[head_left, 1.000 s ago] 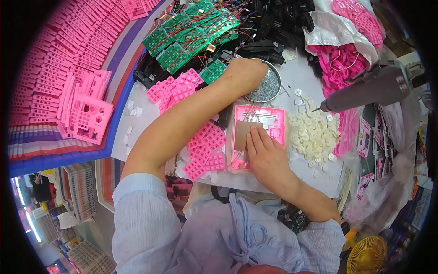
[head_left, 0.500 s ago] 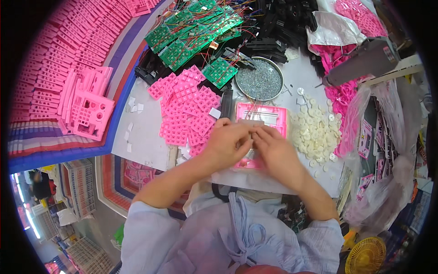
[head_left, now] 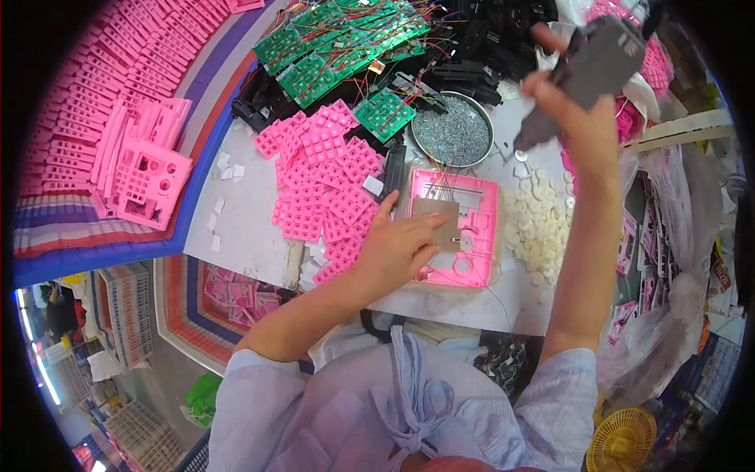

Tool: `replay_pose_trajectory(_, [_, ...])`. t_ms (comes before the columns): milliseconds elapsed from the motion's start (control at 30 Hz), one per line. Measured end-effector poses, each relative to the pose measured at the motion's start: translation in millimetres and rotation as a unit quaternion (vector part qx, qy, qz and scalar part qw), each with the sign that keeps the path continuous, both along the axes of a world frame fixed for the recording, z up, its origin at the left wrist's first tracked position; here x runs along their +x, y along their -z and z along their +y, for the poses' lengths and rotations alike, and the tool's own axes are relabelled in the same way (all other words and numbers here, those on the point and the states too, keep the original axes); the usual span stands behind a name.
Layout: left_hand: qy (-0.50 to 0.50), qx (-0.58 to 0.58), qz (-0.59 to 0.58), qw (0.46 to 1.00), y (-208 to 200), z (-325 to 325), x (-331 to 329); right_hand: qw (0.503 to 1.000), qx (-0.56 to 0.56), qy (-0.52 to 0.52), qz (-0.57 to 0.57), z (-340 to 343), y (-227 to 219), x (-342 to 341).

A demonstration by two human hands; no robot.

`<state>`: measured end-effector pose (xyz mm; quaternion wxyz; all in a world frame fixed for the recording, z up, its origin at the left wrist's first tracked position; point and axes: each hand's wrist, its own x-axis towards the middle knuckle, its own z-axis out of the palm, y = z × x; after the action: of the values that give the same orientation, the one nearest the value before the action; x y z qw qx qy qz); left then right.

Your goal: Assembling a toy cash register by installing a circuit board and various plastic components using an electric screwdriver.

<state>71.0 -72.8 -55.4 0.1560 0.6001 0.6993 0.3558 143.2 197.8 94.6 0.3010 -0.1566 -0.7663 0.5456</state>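
In front of me a pink plastic housing (head_left: 486, 212) lies on the white table, with a brown circuit board (head_left: 437, 211) and thin wires inside. My left hand (head_left: 397, 245) rests at the housing's left side, its fingers apart and some fingertips on the board. At the upper right, my right hand (head_left: 574, 118) is raised and wrapped round a dark grey electric screwdriver (head_left: 604, 67), whose narrow end points down and left. A round metal tray of small screws (head_left: 450, 130) stands just beyond the housing.
Pink button pads (head_left: 326, 177) are heaped left of the housing, cream discs (head_left: 539, 224) right. Green circuit boards (head_left: 346, 51) with wires and black parts (head_left: 472, 75) lie at the back. Stacked pink housings (head_left: 145, 169) stand far left; plastic bags (head_left: 668, 315) hang right.
My right hand has left the housing and moved up and right, taking hold of the electric screwdriver. My left hand now lies spread on the board; before, both hands met over it.
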Motion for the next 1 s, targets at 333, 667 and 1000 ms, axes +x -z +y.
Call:
replay_pose_trajectory(333, [-0.041,0.049,0.004,0.998,3,2,5,0.912,-0.25,-0.231,0.231,-116,74,39])
replay_pose_trajectory(667, [-0.049,0.046,-0.014,0.998,4,2,4,0.917,-0.258,-0.189,0.24,-129,89,39])
replay_pose_trajectory(1000, [-0.051,0.054,-0.004,0.997,6,3,5,0.922,-0.281,-0.158,0.216,-134,95,43])
